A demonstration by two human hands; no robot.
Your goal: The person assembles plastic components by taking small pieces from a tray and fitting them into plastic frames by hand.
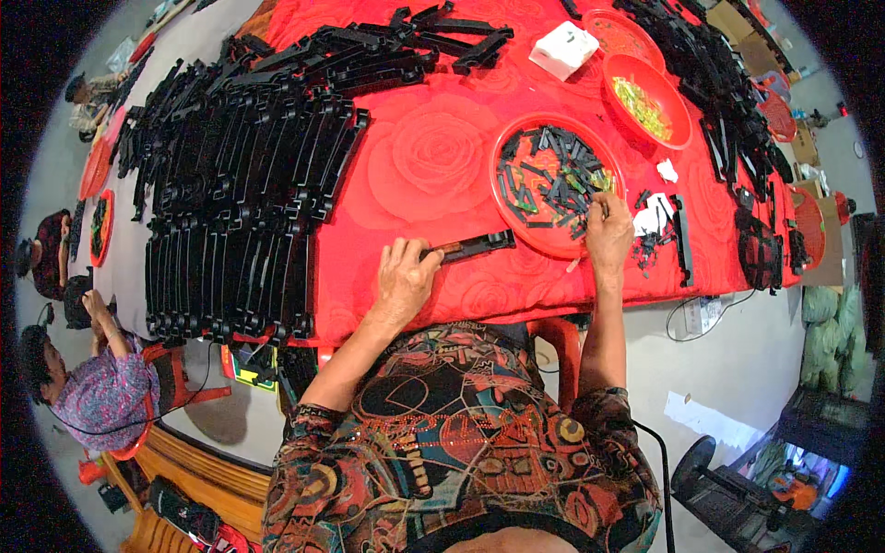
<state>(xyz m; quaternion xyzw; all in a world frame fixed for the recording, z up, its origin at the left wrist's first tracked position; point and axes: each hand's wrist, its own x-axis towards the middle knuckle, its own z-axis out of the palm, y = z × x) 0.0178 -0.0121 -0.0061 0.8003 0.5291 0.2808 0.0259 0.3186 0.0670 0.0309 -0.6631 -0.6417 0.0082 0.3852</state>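
Observation:
A long black plastic part (484, 244) is gripped by its left end in my left hand (404, 281), just over the red cloth's front area. A brownish strip shows along the part beside my fingers. At the right edge of a round red basket (499, 175), my right hand (608, 238) has its fingers pinched together; what they hold, if anything, is hidden. The basket holds many small black strips (562, 170) and a few yellow-green pieces (601, 180) close to my right fingertips.
Rows of black plastic parts (240, 212) cover the table's left side, with a loose heap behind. Another red basket (687, 115) holds yellow-green pieces. A white tissue block (563, 51) stands at the back. Crumpled tissue (653, 215) lies right. Another person (101, 392) sits at lower left.

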